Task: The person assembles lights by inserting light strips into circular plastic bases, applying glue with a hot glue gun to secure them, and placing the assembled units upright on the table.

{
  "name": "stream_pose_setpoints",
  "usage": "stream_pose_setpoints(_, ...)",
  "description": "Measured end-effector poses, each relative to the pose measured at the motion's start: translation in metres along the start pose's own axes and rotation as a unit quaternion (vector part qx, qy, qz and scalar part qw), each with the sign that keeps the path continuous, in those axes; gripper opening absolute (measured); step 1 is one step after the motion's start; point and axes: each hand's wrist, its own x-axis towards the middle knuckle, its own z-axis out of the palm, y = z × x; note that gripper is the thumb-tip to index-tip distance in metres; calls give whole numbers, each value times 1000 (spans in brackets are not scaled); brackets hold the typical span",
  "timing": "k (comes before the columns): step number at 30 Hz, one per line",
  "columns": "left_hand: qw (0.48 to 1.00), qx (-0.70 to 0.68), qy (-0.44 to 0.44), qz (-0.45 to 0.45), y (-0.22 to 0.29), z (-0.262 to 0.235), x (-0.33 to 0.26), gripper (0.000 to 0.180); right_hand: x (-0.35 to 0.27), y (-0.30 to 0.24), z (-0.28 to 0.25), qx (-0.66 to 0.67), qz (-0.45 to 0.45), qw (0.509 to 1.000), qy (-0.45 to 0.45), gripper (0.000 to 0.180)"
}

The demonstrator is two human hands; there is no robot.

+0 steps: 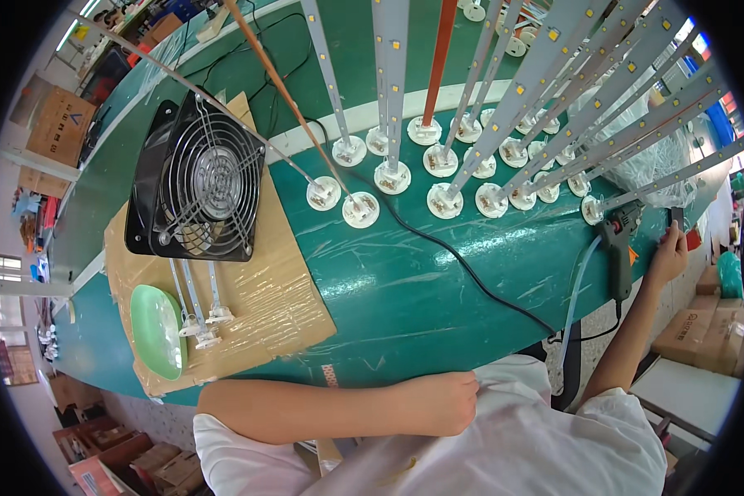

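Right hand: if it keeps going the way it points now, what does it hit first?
The right hand points up the table edge; first would likely be the small dark object at its fingertips, beside the glue gun. Depth unclear.

A black square fan with a wire guard stands tilted on a sheet of brown cardboard wrapped in clear tape, at the left of the green table. Just in front of the fan a pale green oval dish lies on the cardboard, and beside it rest a few short light strips with white round bases. Farther back, many long grey light strips stand upright on white bases in rows across the table, one orange-red rod among them. A black cable runs across the green surface. Brown cartons sit beyond the table's left edge.
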Motion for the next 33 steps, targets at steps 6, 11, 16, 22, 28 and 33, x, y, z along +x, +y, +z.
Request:
stream_pose_setpoints(6,952,-305,-16,-38,-15,-40,10,11,8,-1,-4,-40,12,999,2,31)
stream_pose_setpoints(11,871,-370,266,-183,-8,-90,10,13,20,4,-9,-96,-1,995,-7,36)
stream_pose_setpoints(16,766,-447,403,-224,15,-108,3,14,30,6,-8,-58,6,998,-12,29)
stream_pose_setpoints(22,733,-462,443,-231,30,-103,-2,15,21,-6,-6,-78,0,997,7,27)
stream_pose_setpoints(28,729,-462,452,-226,35,-102,3,16,17,-10,-1,-28,20,999,24,23)
stream_pose_setpoints(33,723,-459,462,-232,40,-103,2,18,18,-5,2,3,17,999,27,21)
